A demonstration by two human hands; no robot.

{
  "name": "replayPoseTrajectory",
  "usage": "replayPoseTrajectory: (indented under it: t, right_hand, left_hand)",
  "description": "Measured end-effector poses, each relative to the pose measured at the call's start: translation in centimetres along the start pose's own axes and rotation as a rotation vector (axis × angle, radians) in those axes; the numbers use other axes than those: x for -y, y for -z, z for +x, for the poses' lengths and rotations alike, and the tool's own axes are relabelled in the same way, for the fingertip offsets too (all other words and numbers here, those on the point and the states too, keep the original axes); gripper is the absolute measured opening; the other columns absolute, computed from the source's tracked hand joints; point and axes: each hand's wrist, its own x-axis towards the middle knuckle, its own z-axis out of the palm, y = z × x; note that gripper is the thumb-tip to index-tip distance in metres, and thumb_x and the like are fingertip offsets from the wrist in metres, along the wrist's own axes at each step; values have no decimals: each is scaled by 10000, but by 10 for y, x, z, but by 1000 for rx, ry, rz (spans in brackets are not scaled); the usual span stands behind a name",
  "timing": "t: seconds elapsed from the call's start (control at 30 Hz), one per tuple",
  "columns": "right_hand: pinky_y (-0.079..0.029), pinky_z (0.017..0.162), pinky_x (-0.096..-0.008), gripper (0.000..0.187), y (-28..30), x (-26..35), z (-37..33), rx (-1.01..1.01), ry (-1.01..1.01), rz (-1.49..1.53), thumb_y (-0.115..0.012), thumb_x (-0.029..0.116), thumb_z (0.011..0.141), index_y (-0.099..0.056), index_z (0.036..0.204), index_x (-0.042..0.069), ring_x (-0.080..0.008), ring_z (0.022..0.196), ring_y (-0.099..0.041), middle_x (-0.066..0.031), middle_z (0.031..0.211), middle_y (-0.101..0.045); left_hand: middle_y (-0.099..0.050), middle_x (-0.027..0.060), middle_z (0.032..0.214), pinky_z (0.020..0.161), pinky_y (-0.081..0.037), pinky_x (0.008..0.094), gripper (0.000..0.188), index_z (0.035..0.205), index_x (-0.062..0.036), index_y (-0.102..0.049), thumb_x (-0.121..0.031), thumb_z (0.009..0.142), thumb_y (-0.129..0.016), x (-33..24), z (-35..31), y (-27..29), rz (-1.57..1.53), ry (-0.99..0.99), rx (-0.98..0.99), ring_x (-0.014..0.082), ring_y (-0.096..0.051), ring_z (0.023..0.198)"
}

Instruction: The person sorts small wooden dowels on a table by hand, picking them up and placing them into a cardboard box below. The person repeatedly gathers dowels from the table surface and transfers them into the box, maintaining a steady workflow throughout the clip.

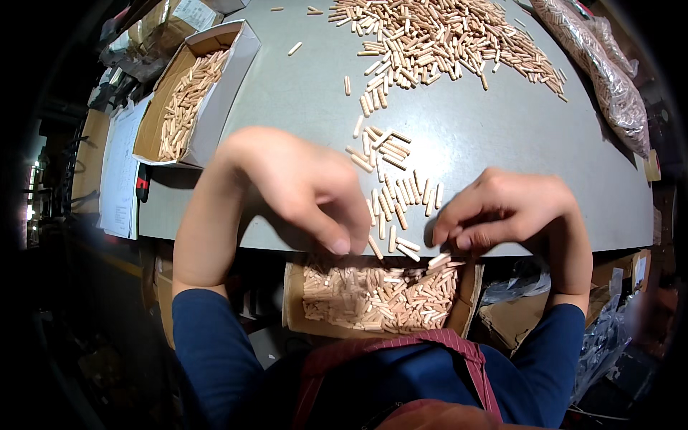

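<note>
My left hand (308,190) is over the table's near edge, its fingers curled down toward the thumb; whatever they hold is hidden. To the right, my right hand (512,208) has its thumb and bent fingers drawn together, and I cannot make out what is in them. Just below those fingertips are a few pale wooden dowel pins (439,261). Between the hands, loose dowel pins (401,192) lie scattered on the grey table (301,93). Under the table edge, against my body, an open cardboard box (292,304) is filled with dowel pins, partly blurred on its left side.
A large heap of dowel pins (444,36) covers the far part of the table. At the left stands a white-sided carton (229,79) with more dowels, beside paper sheets (118,172). A clear plastic bag of dowels (602,79) lies along the right edge.
</note>
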Motion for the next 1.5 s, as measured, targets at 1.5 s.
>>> replayPoseTrajectory:
  t: [1.5]
  right_hand:
    - [-565, 735, -302, 214, -12, 4, 20, -79, -36, 207, -671, 80, 986, -758, 1150, -26, -155, 831, -703, -86, 958, -757]
  left_hand:
    - [-792, 104, 951, 763, -594, 292, 239, 1172, 13, -739, -170, 1065, -628, 2, 29, -19, -256, 26, -77, 144, -752, 841]
